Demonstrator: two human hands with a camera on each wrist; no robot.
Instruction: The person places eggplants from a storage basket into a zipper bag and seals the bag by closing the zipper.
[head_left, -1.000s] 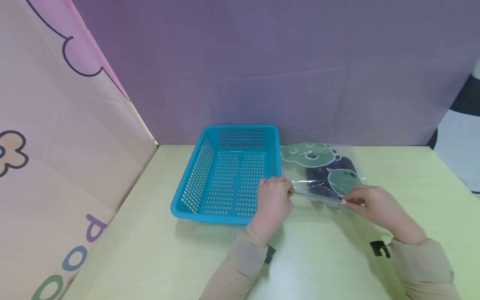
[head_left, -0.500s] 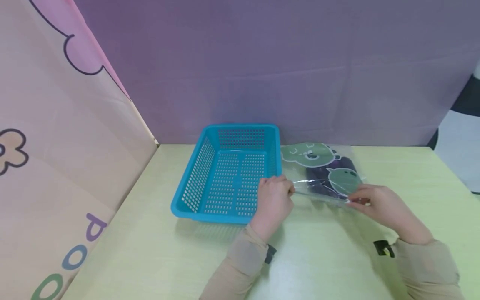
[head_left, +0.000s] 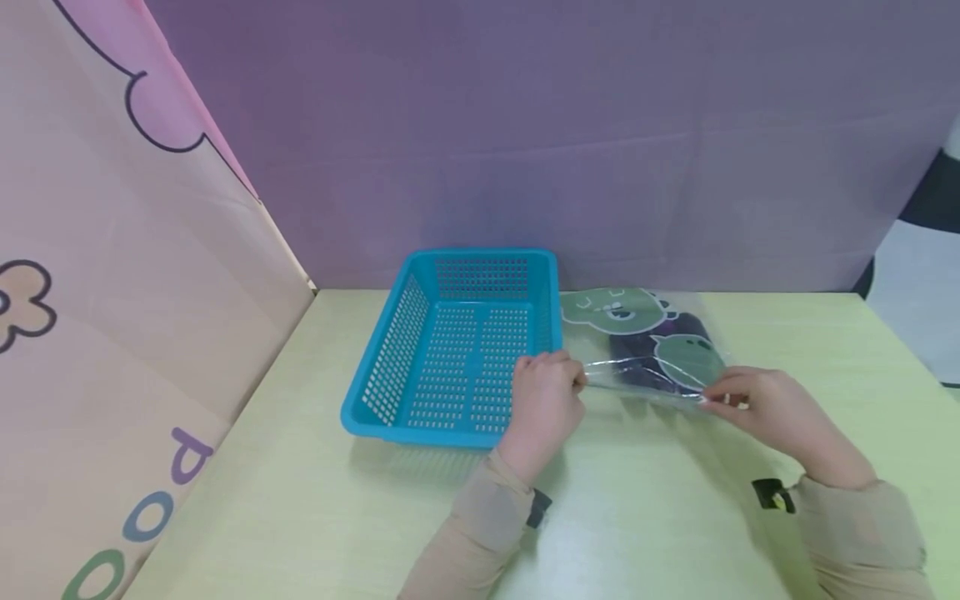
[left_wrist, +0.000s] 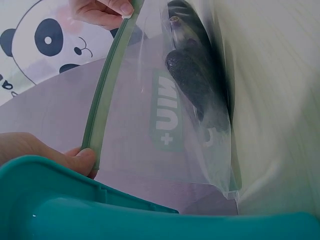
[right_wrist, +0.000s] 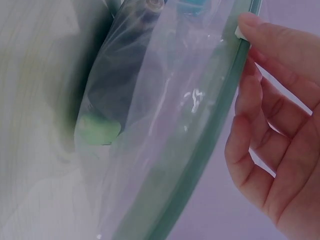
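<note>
A clear zip bag (head_left: 602,354) with green cartoon prints lies right of the blue basket, its near edge lifted. Dark purple eggplants (left_wrist: 197,82) are inside; one has a green end in the right wrist view. My left hand (head_left: 546,404) pinches the left end of the bag's green zip strip (left_wrist: 102,95), beside the basket's right rim. Between thumb and fingers my right hand (head_left: 776,417) pinches a small white slider (right_wrist: 240,33) on that strip. Its other fingers are bent loosely behind the strip. In the head view both hands partly cover the bag's near corners.
The blue perforated basket (head_left: 360,400) stands left of the bag, with nothing in it. Both rest on a pale yellow-green table (head_left: 645,517). A purple cloth wall (head_left: 480,125) closes off the back, and a printed cloth (head_left: 97,250) hangs at the left.
My right hand has slid a little to the right along the bag's edge with the white slider. My left hand stays nearly where it was; the basket has not moved.
</note>
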